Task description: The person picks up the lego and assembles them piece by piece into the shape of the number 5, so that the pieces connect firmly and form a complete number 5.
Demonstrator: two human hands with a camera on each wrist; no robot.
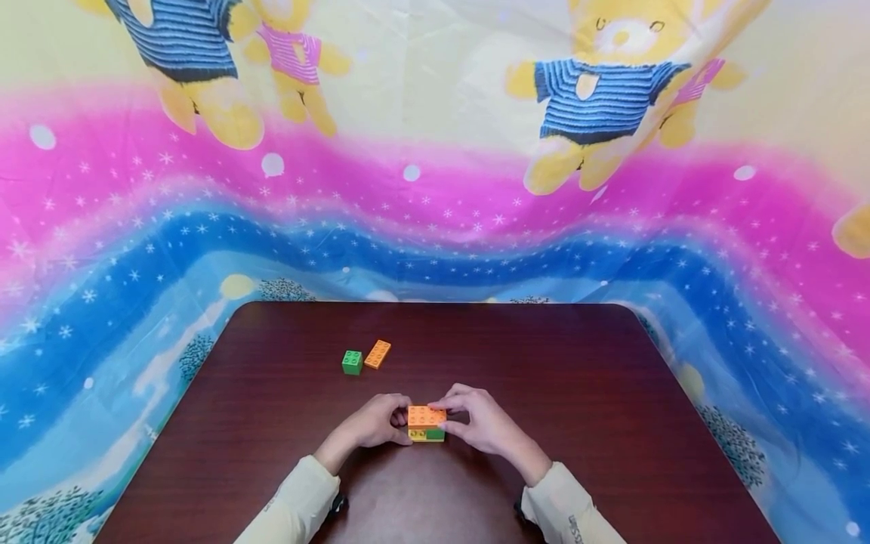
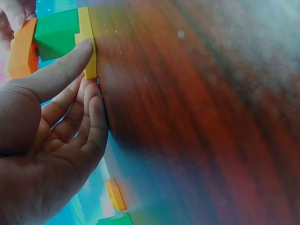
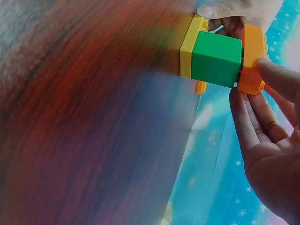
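Between the hands, a small stack of toy building bricks stands on the table. At its bottom lies a flat yellow brick, with a square green brick on its right part. An orange studded brick sits over the green one, slightly tilted, with a narrow gap between them in the wrist views. My left hand holds the yellow brick at its left end, thumb on the near side. My right hand pinches the right end of the orange brick between thumb and fingers.
Farther back on the dark wooden table, to the left, are a loose green brick and a flat orange brick side by side. A patterned curtain hangs around the table's back and sides.
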